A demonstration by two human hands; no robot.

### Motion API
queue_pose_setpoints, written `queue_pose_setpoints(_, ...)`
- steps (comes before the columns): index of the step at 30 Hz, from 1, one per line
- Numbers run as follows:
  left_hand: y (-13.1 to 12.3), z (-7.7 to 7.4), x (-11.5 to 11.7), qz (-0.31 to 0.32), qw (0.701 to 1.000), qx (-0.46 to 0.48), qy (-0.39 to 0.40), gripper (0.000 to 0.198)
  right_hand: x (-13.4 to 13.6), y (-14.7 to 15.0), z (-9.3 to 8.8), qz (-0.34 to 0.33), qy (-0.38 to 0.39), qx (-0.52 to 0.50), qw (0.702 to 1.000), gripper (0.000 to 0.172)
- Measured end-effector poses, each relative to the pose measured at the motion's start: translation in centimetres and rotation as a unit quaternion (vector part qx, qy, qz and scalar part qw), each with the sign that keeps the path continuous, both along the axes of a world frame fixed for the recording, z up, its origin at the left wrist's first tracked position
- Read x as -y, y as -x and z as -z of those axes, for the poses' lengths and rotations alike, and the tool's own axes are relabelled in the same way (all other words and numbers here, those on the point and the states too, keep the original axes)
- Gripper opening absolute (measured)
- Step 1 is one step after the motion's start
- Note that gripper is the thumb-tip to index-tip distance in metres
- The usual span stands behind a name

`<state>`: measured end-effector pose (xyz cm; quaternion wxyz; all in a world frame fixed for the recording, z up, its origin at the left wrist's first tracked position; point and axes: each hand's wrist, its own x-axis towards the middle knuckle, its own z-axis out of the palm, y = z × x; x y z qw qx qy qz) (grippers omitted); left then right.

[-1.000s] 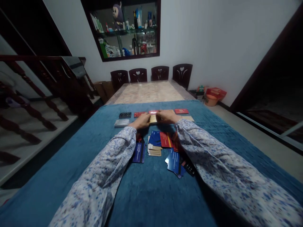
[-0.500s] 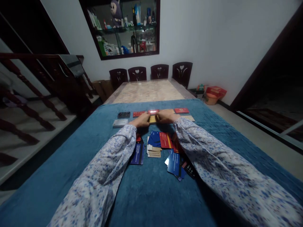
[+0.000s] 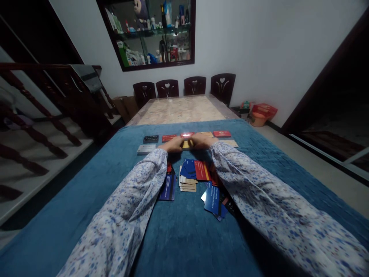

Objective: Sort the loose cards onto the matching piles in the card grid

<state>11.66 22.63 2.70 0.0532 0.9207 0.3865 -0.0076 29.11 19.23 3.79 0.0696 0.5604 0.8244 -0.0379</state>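
Observation:
My left hand [image 3: 173,145] and my right hand [image 3: 202,141] reach forward over the cloth, curled in toward each other. Between them is a small stack of yellow cards [image 3: 186,145], with fingers against its left and right sides. Just behind lies a shiny red card stack [image 3: 187,135]. Nearer to me is a loose heap: blue cards [image 3: 189,168], a red card with a yellow stripe [image 3: 202,171], and beige cards [image 3: 188,187]. My forearms partly cover purple-blue cards [image 3: 168,187] on the left and blue cards [image 3: 212,199] on the right.
Neat card stacks stand in two rows: black [image 3: 151,139], red [image 3: 169,138] and silver-white [image 3: 146,149] on the left, red [image 3: 221,134] and beige [image 3: 229,143] on the right. A blue cloth [image 3: 178,238] covers the table's near part; the marble top [image 3: 178,109] shows beyond.
Both hands stay at the yellow stack, with slight finger movement; the right hand appears shifted very slightly left. The view has tilted a little. The other cards lie as before.

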Motion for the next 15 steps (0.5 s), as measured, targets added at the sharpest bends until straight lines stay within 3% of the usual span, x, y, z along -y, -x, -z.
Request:
queue_pose_setpoints(6,-0.1,0.0,-0.2,-0.006,1.000,0.010,0.017,0.029,-0.2,0.0,0.2,-0.005,-0.001,-0.005,1.000,0.048)
queue_pose_setpoints(15,0.1,0.5,-0.8,-0.007,1.000,-0.018,0.015,0.026,0.7,0.4,-1.1,0.013,0.030,0.008,0.999,0.047)
